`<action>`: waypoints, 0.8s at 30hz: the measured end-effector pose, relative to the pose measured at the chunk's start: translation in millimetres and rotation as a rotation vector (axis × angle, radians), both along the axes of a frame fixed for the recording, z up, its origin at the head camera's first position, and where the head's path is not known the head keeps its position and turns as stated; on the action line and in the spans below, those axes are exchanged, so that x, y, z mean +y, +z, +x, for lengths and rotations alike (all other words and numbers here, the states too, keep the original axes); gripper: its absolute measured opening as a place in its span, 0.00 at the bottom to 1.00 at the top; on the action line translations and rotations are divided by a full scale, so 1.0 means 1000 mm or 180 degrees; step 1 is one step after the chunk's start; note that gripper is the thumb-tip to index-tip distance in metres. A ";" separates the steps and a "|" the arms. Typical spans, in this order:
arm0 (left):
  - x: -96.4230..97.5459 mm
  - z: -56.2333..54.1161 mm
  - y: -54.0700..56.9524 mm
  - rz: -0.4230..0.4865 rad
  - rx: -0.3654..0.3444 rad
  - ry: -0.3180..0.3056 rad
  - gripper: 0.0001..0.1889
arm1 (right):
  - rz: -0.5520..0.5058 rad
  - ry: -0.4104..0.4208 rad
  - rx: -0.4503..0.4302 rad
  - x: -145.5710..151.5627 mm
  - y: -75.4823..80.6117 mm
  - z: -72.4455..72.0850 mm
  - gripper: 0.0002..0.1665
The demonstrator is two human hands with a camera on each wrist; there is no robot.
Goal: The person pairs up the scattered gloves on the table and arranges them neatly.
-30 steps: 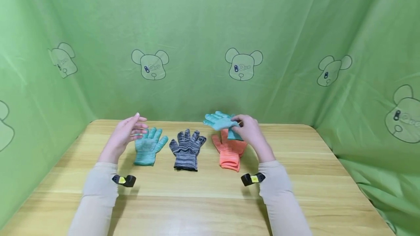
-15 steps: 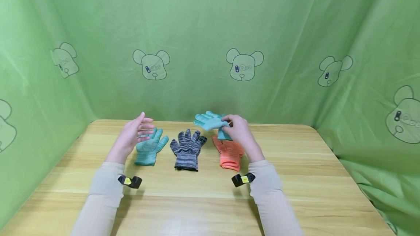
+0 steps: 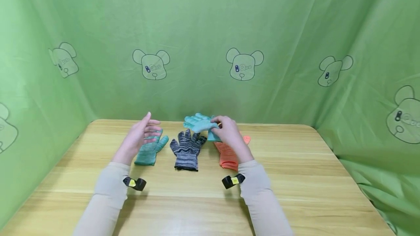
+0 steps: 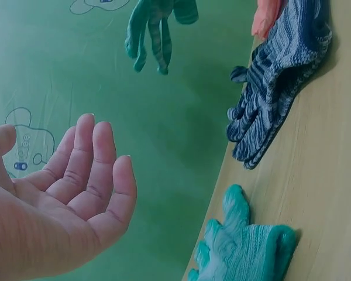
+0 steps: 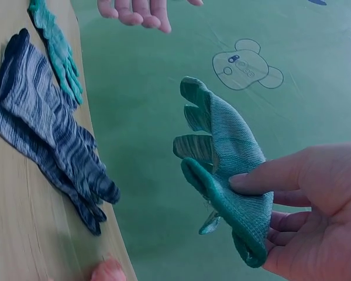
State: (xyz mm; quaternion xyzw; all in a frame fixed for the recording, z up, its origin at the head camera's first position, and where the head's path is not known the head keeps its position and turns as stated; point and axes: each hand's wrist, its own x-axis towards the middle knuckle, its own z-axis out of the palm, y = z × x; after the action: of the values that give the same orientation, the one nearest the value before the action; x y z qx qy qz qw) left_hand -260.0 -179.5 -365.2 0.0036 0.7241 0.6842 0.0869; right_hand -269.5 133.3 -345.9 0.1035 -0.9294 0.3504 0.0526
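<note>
My right hand (image 3: 228, 131) pinches a teal knit glove (image 3: 199, 123) near its cuff, thumb on one side and fingers on the other. In the right wrist view this glove (image 5: 234, 158) hangs in the air, its fingers pointing away from my hand. My left hand (image 3: 139, 136) holds nothing; its fingers are relaxed and the palm faces inward in the left wrist view. Below it a second teal glove (image 3: 146, 154) lies on the table, partly covered by the hand. Between the hands lie grey-and-black striped gloves (image 3: 187, 152). Orange gloves (image 3: 227, 154) lie under my right wrist, partly hidden.
The wooden table (image 3: 183, 207) ends at a back edge against a green curtain (image 3: 197, 83) printed with bear heads. The curtain also stands along both sides. A black strap device sits on each sleeve.
My right hand has carried the teal glove leftward, from over the orange gloves to beyond the striped ones. The left hand has moved a little to the right.
</note>
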 end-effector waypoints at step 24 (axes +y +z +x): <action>0.026 0.006 -0.008 -0.0011 -0.0143 -0.0197 0.38 | -0.0122 0.0136 0.0213 -0.034 -0.009 0.004 0.16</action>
State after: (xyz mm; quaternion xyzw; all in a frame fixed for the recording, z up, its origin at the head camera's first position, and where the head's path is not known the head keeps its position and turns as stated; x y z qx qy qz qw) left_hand -254.2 -153.5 -373.5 0.0104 0.7227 0.6799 0.1243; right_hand -265.4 99.0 -355.0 0.1340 -0.9178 0.3656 0.0782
